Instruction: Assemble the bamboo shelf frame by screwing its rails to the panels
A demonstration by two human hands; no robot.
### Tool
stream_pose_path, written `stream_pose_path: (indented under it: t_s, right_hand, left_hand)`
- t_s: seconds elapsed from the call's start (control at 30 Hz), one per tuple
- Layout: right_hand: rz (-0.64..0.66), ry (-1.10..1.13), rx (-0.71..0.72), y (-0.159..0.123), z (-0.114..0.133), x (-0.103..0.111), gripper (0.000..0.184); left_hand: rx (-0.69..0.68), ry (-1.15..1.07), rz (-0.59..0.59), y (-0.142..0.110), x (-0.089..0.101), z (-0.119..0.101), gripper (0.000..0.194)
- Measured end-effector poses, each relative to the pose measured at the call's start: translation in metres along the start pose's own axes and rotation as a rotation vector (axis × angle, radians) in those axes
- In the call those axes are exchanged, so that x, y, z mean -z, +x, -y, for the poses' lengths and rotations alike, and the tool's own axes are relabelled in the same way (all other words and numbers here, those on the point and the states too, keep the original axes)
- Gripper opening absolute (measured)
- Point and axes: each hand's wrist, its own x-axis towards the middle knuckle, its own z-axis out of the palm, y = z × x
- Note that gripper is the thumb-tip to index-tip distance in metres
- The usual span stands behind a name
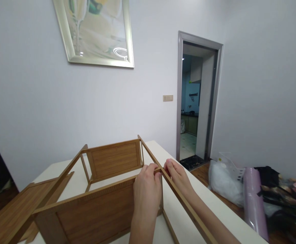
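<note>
A partly joined wooden shelf frame (178, 193) lies on its side on a white table, with long rails and panels set across between them. My left hand (148, 186) is closed around the top edge of the nearer wooden panel (97, 217), at the corner where it meets the right-hand rail. On the outer side of that same rail, my right hand (177, 176) has its fingers pinched together against the joint. Whatever those fingertips hold, if anything, is hidden. Farther back, a second wooden panel (114, 160) stands between the two rails.
Another wooden panel (7, 206) lies at the left on the white table (206, 217). Beyond the table's right edge, a plastic bag (224, 181), a purple roll (254, 203) and other belongings sit on the floor. A doorway (196, 101) opens behind; a framed picture (99, 61) hangs on the wall.
</note>
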Motion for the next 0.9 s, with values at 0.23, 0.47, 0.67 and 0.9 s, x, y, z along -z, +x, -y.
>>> stream_pose_path:
  t_s: [0.23, 0.47, 0.67, 0.9]
  right_hand:
    - [0.081, 0.039, 0.022, -0.001, 0.005, 0.004, 0.036]
    - [0.124, 0.019, 0.055, -0.001, 0.002, 0.006, 0.034]
    - [0.141, -0.068, 0.082, 0.0, -0.006, 0.004, 0.04]
    - [0.138, -0.068, 0.063, 0.001, -0.009, -0.002, 0.044]
  left_hand:
    - [-0.012, -0.01, -0.018, -0.001, 0.0, 0.002, 0.017]
    - [-0.017, -0.014, -0.021, 0.0, -0.001, 0.002, 0.017]
    - [-0.023, -0.007, -0.012, -0.001, -0.001, 0.001, 0.016]
    - [-0.032, -0.007, -0.025, -0.002, -0.001, 0.002, 0.016]
